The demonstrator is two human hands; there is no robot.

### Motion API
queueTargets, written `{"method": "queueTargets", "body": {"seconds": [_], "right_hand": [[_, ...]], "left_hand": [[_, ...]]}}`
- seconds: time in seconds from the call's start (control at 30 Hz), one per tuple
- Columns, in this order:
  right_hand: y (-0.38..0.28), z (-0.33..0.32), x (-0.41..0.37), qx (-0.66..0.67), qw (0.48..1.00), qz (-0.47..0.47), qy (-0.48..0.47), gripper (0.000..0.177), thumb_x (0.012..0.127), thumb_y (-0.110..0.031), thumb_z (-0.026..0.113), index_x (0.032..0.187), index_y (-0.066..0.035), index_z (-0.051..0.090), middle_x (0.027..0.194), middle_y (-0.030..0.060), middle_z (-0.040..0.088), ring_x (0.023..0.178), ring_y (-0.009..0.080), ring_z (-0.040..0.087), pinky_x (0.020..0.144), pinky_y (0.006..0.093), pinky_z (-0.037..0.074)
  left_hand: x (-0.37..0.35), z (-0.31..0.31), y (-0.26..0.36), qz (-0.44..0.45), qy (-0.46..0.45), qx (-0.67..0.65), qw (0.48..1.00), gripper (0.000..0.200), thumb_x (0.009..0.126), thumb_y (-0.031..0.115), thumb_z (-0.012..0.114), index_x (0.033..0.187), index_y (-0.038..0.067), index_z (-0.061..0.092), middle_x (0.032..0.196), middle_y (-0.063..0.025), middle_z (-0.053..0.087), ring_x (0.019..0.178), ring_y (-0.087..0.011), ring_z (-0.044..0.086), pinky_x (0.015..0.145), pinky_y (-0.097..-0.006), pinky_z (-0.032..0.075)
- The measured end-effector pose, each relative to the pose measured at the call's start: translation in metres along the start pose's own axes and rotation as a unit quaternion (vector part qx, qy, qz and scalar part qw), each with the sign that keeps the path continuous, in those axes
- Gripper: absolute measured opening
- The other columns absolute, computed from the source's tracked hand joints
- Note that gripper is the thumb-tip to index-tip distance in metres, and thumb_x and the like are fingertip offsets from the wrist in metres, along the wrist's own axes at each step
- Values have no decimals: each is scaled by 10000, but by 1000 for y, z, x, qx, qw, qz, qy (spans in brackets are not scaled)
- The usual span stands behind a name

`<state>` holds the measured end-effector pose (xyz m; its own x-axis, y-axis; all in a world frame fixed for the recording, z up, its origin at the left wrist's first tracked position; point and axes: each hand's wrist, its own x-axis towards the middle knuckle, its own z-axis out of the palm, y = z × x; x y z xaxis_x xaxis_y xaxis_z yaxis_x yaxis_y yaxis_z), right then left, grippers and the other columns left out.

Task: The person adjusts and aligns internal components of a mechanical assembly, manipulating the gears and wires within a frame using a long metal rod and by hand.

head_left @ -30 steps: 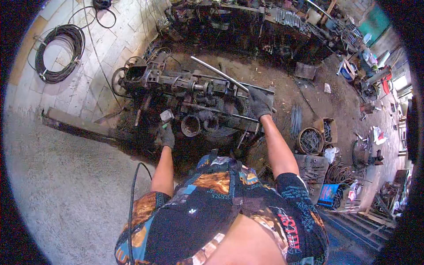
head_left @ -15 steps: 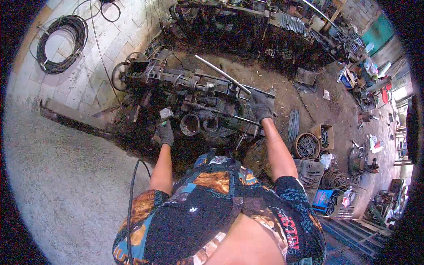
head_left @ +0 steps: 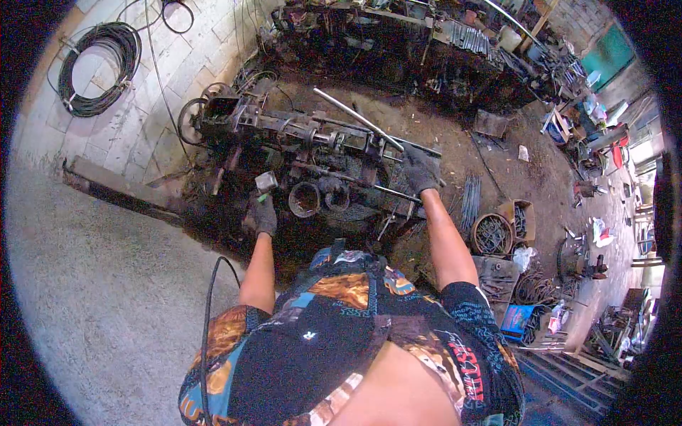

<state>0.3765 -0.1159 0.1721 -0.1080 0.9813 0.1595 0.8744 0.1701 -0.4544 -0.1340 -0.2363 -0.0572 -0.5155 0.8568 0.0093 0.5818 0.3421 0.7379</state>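
My left hand [head_left: 261,216], in a dark glove, is closed around the green handle of a flat brush [head_left: 266,182] with a pale, blocky head. It is at the near side of a greasy metal lathe [head_left: 284,131], left of a round, open-topped metal part [head_left: 304,199]. My right hand [head_left: 422,172], also gloved, lies over the right end of the lathe. Its fingertips overlap the lower end of a long, light metal rod [head_left: 355,116] that slants across the machine. The dark fingers blend into the machine, so I cannot tell whether they grip anything.
A coiled black cable [head_left: 96,69] hangs on the block wall at left. Beyond the lathe is a cluttered workbench [head_left: 398,18]. On the floor to my right stand a round basket of metal pieces [head_left: 491,234], a cardboard box [head_left: 523,221] and a bundle of rods [head_left: 470,201].
My left hand and the brush have shifted very slightly left and up in the view. My right hand and the metal rod stay nearly where they were.
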Motion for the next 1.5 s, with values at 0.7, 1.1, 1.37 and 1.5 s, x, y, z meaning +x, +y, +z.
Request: {"method": "queueTargets", "body": {"seconds": [0.7, 1.1, 1.37, 1.5], "right_hand": [[-13, -15, -9, 9, 999, 8, 35, 358, 882, -341, 520, 1153, -138, 635, 1161, 107, 640, 1089, 314, 582, 947, 386, 452], [2, -5, -7, 12, 999, -23, 32, 379, 922, -341, 477, 1233, -158, 591, 1169, 152, 615, 1071, 344, 582, 924, 423, 449], [-18, -27, -11, 7, 1000, -24, -4, 365, 916, -311, 487, 1229, -156, 592, 1189, 162, 600, 1076, 356, 574, 926, 431, 447], [1, -6, -10, 47, 996, -57, 58, 353, 918, -301, 483, 1222, -162, 595, 1125, 187, 619, 1018, 375, 594, 872, 445, 473]], "left_hand": [[-3, 1, 9, -23, 29, 51, 998, 602, 888, 341, 585, 1330, -16, 385, 1240, -217, 528, 1117, -366, 525, 945, -427, 401], [-31, -16, 72, 27, 131, 10, 991, 547, 866, 279, 615, 1275, -28, 422, 1249, -251, 514, 1155, -397, 496, 970, -432, 396], [-17, -1, 20, -15, 63, 72, 995, 559, 881, 331, 591, 1284, -16, 419, 1262, -246, 504, 1190, -387, 470, 994, -441, 367], [-44, -40, 105, -40, 62, 40, 996, 615, 905, 445, 514, 1310, -6, 409, 1302, -244, 484, 1225, -385, 447, 1037, -478, 307]]}}
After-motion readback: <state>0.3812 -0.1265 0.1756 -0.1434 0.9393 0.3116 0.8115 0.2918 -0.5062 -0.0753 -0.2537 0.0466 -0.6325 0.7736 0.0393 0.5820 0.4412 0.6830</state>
